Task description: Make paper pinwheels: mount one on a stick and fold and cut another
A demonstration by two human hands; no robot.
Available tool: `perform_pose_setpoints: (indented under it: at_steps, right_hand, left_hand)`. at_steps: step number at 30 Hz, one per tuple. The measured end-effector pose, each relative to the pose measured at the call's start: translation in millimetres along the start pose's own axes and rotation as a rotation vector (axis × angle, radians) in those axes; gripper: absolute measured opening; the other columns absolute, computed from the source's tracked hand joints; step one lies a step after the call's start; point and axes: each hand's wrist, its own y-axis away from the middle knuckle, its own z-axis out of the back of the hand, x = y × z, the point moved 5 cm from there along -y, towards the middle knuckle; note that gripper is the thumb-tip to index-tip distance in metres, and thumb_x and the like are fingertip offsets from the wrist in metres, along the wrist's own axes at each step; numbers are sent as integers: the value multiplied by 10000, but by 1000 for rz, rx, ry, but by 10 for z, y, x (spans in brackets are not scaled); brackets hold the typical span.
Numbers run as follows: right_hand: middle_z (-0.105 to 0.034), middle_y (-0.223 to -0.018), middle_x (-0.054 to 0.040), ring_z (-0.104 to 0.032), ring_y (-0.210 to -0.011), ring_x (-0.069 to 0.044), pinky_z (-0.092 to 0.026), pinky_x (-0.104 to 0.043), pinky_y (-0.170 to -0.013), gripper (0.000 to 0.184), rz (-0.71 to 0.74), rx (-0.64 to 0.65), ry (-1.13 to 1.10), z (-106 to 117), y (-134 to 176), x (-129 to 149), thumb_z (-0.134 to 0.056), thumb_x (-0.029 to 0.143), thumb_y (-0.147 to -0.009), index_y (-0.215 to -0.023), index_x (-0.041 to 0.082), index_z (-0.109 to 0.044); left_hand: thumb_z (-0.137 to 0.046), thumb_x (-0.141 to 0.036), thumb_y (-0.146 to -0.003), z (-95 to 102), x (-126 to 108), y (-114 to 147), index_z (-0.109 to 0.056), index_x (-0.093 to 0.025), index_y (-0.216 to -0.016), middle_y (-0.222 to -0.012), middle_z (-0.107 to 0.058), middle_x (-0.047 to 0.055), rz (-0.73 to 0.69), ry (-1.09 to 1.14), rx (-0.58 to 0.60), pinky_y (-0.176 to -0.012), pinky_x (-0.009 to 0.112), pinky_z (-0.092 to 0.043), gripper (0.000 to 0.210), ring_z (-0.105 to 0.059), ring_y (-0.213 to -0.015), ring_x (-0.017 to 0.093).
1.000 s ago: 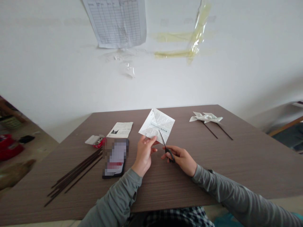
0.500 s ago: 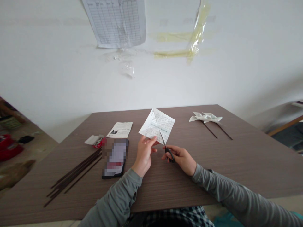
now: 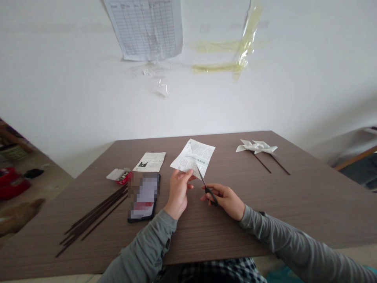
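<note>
A square sheet of printed paper (image 3: 193, 155) is pinched at its near edge by my left hand (image 3: 178, 190), thumb on top. It is held above the table, with a cut or crease line near its far corner. My right hand (image 3: 225, 198) grips black-handled scissors (image 3: 210, 194) by the loops. Their blades reach over the sheet from its near right corner toward the middle. Whether the blades are fully closed I cannot make out.
Two paper pinwheels (image 3: 259, 147) on dark sticks lie at the back right of the brown table (image 3: 294, 208). Left of my hands are a phone (image 3: 145, 196), stacked paper squares (image 3: 149, 162), a small red-and-white box (image 3: 122, 177) and several dark sticks (image 3: 91, 216). A white wall (image 3: 206, 106) rises behind.
The sheet has shifted slightly left and tilted flatter, its far corner lower. My left hand has moved a little left with it. The scissors stay at nearly the same place.
</note>
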Motion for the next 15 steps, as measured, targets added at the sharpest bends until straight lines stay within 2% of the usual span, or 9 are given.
perform_pose_setpoints:
  at_steps: [4, 6, 9, 12, 15]
  right_hand:
    - [-963, -890, -158, -811, -665, -361, -713, -520, -695, 580, 26, -1, 15, 14, 44, 28, -1113, 773, -802, -1080, 281, -979]
    - [-958, -871, -144, -830, -686, -369, -719, -526, -722, 516, 32, 19, 61, 34, 61, 35, -1084, 732, -852, -1089, 282, -993]
    - [-977, -900, -102, -920, -834, -418, -768, -610, -941, 402, 119, -1, 180, 117, 63, 71, -1006, 656, -929, -1152, 322, -1004]
    - [-1021, -1038, -94, -979, -1047, -459, -686, -740, -1228, 369, 261, -104, 309, 268, 31, 120, -954, 555, -962, -1255, 333, -997]
    - [-1028, -1095, -110, -972, -1063, -445, -679, -701, -1199, 360, 331, -240, 403, 459, -38, 119, -955, 500, -950, -1257, 316, -997]
  left_hand:
    - [-981, -189, -841, 42, -37, -19, -774, -241, -1092, -1038, -946, 43, -32, -37, -25, -539, 199, -423, 330, -861, -769, 187]
    - [-964, -185, -844, 62, -58, -23, -775, -236, -1099, -1045, -953, 55, -41, -57, -45, -528, 199, -410, 322, -862, -761, 190]
    - [-941, -193, -850, 91, -85, -29, -791, -227, -1111, -1047, -959, 71, -59, -92, -71, -515, 201, -401, 303, -875, -768, 206]
    - [-961, -226, -840, 121, -94, -45, -816, -221, -1108, -1037, -955, 81, -75, -123, -66, -504, 205, -393, 304, -876, -775, 221]
    - [-1033, -289, -801, 151, -87, -68, -846, -216, -1062, -1022, -944, 91, -101, -146, -34, -495, 210, -370, 329, -836, -763, 215]
